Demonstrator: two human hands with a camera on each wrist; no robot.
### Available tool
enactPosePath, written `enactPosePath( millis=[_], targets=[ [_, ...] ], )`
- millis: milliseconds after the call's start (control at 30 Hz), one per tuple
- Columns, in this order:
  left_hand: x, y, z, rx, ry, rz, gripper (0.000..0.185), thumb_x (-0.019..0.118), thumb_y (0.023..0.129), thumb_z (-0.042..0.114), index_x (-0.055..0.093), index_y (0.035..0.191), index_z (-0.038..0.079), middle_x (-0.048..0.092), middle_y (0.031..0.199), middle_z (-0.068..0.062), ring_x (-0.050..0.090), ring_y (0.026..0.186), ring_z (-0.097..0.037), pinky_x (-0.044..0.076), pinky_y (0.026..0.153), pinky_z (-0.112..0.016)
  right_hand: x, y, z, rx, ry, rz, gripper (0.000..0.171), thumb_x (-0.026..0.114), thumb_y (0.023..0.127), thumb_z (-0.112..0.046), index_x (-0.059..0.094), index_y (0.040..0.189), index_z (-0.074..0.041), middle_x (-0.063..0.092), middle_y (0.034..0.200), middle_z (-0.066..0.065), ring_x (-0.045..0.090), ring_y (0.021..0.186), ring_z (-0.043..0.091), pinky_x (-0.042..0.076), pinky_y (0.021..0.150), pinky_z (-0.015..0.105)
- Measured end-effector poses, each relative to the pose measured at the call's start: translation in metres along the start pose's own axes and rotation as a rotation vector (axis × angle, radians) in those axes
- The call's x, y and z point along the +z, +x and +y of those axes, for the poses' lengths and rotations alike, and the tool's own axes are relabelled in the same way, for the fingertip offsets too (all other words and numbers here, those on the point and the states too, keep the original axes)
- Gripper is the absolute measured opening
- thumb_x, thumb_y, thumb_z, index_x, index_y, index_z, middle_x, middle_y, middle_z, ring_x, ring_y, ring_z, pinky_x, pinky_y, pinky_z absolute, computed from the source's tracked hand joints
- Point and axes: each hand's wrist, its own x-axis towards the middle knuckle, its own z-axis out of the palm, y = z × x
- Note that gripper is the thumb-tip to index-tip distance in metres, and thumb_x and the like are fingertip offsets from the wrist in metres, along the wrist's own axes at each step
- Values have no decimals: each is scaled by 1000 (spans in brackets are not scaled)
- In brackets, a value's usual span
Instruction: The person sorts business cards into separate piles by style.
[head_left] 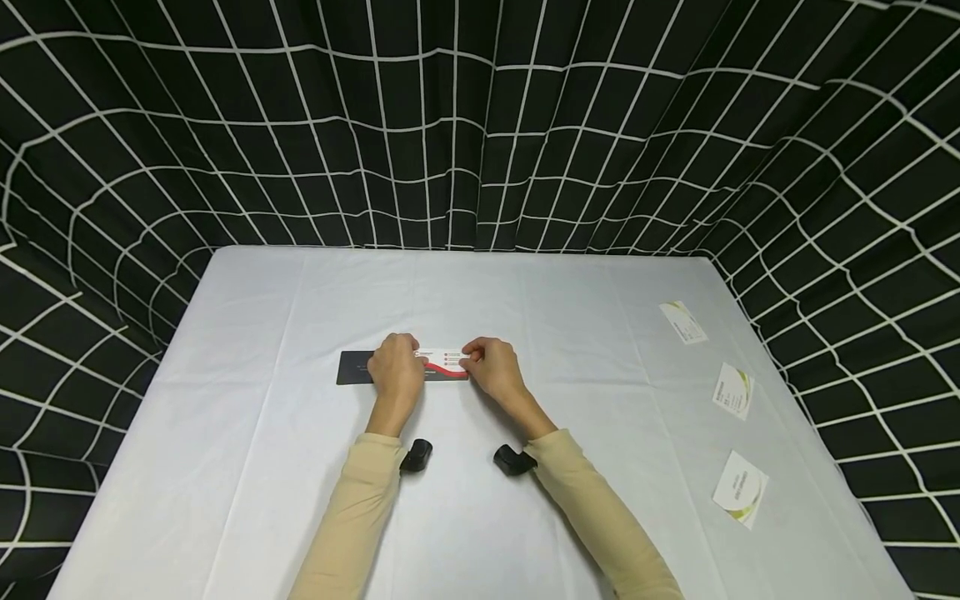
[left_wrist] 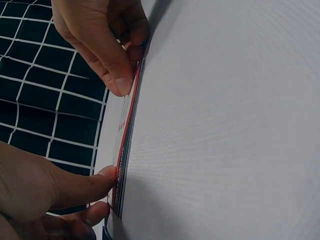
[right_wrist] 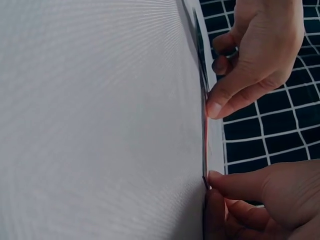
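At the middle of the white table (head_left: 525, 300) both hands hold one small stack of business cards (head_left: 444, 363), white with a red wave. My left hand (head_left: 408, 354) pinches its left end and my right hand (head_left: 472, 357) pinches its right end. The stack lies low on the cloth. In the left wrist view the stack (left_wrist: 125, 145) shows edge-on, with my left hand's thumb (left_wrist: 102, 181) on its near end. In the right wrist view my right hand's thumb (right_wrist: 225, 181) presses the end of the stack (right_wrist: 205, 135). A black card or flat case (head_left: 352, 367) lies partly under my left hand.
Three white cards with green marks lie apart along the table's right side: one at the back (head_left: 683, 322), one in the middle (head_left: 732, 391), one near the front (head_left: 740, 488). A black curtain with a white grid (head_left: 480, 125) surrounds the table.
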Motion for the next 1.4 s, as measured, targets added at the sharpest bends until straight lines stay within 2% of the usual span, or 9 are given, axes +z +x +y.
enactPosePath(
  millis=[200, 367, 467, 567, 633, 767, 1033, 1233, 1400],
  targets=[
    [0, 1, -1, 5, 3, -31, 26, 82, 75, 9, 74, 98, 0, 69, 96, -18, 66, 91, -40, 50, 76, -52, -4, -2, 1, -2, 38, -31, 9, 73, 83, -1, 71, 91, 2, 58, 69, 2, 47, 61, 10, 40, 59, 24],
    [-1, -1, 1, 30, -65, -14, 26, 81, 79, 12, 73, 101, 2, 69, 94, -15, 66, 89, -37, 49, 76, -52, -17, -4, 4, 27, 117, -192, 15, 69, 88, -10, 73, 98, 0, 67, 80, 3, 56, 69, 12, 46, 62, 24],
    [-1, -3, 9, 111, -145, 14, 26, 79, 83, 15, 73, 105, 4, 68, 92, -11, 66, 84, -32, 50, 72, -48, -29, -7, 9, 33, 116, -251, 19, 68, 92, -14, 73, 105, -1, 72, 93, 8, 64, 82, 17, 52, 73, 29],
    [3, -5, 23, 199, -287, -14, 24, 74, 87, 15, 72, 108, 3, 69, 90, -9, 64, 71, -26, 51, 62, -40, -46, -13, 17, -6, 89, -235, 22, 68, 92, -13, 71, 109, -1, 72, 100, 10, 67, 92, 23, 52, 84, 36],
    [8, -7, 33, 218, -402, -69, 22, 71, 90, 14, 71, 109, 1, 69, 90, -9, 63, 67, -21, 50, 58, -34, -59, -18, 25, -17, 75, -222, 24, 68, 92, -12, 70, 112, 1, 71, 102, 12, 67, 94, 25, 52, 87, 38],
    [22, -18, 52, 166, -606, -228, 22, 66, 94, 13, 69, 113, 1, 70, 95, -9, 66, 72, -19, 50, 58, -27, -91, -35, 47, -39, 45, -194, 28, 69, 90, -8, 67, 115, 4, 69, 109, 17, 66, 98, 30, 52, 89, 43],
    [51, -50, 90, 71, -1025, -623, 30, 55, 99, 4, 57, 125, -10, 66, 108, -27, 67, 90, -38, 58, 73, -33, -168, -79, 94, -18, -53, -132, 39, 74, 85, -1, 62, 119, 11, 63, 116, 26, 58, 108, 42, 48, 92, 52],
    [67, -74, 125, -36, -1171, -900, 33, 52, 101, 8, 53, 130, -8, 65, 117, -26, 68, 99, -35, 57, 80, -35, -225, -116, 116, 78, -259, -201, 56, 82, 77, -11, 57, 121, 14, 60, 111, 29, 55, 104, 45, 45, 89, 57],
    [78, -94, 144, -141, -1205, -1062, 36, 52, 101, 9, 53, 134, -5, 65, 121, -22, 67, 104, -32, 56, 85, -36, -239, -143, 126, 232, -369, -323, 71, 89, 69, -23, 55, 121, 12, 55, 111, 31, 54, 102, 45, 44, 87, 59]
  ],
)
